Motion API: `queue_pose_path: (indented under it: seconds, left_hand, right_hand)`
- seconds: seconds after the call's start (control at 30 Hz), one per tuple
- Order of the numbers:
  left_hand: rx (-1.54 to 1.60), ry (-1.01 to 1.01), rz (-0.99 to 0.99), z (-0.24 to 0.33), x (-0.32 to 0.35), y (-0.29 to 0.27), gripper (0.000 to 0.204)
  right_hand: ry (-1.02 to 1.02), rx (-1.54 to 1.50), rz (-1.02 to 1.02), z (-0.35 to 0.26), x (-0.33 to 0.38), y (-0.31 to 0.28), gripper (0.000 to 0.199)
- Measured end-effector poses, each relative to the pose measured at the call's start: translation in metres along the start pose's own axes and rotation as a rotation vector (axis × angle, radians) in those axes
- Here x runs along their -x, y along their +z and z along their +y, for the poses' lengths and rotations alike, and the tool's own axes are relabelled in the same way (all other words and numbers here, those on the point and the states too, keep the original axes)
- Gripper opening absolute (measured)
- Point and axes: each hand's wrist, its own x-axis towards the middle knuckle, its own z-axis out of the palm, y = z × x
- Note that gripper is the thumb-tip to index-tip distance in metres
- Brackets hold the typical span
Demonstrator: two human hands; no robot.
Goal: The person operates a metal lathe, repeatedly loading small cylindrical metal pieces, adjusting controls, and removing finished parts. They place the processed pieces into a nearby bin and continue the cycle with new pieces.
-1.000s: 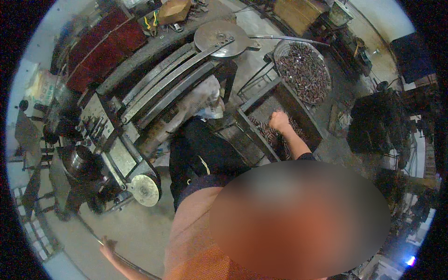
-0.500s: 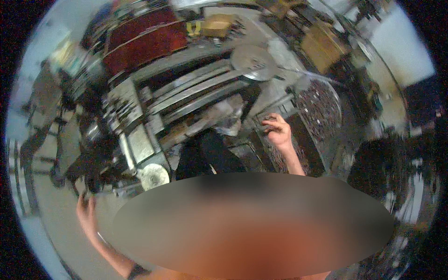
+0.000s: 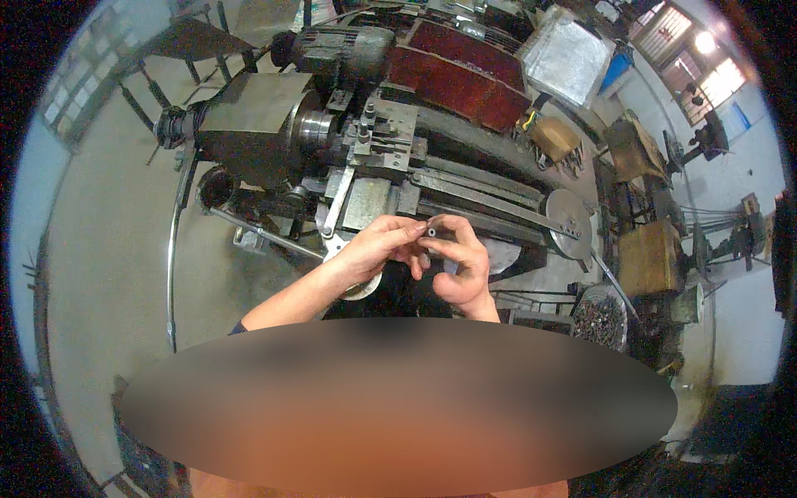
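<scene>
Both of my hands meet above a grey metal lathe. My left hand and my right hand pinch a small dark metal ring-shaped part between their fingertips, just in front of the lathe's carriage. The lathe's chuck sits further left and up, and a long lever handle runs below it towards my left wrist.
A round metal disc sits at the lathe's right end. A round tray of small dark metal parts stands at the right, with wooden boxes beyond. A red cover lies behind the lathe. Concrete floor spreads to the left.
The view swung left to the lathe's chuck end. My right hand came away from the bin of parts and my left hand rose from low left; both now meet on a small part.
</scene>
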Motion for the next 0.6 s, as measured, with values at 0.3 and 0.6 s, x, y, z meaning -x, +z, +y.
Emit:
queue_pose_path:
  seconds: [0.3,0.6]
  left_hand:
    - [-0.808,0.278,0.266,0.009,0.012,-0.015,0.025]
    - [-1.018,0.323,0.368,0.037,0.03,-0.037,0.03]
  right_hand:
    - [-0.083,0.282,-0.052,-0.005,-0.014,0.016,0.03]
    - [-0.188,0.232,-0.279,-0.003,-0.054,0.029,0.029]
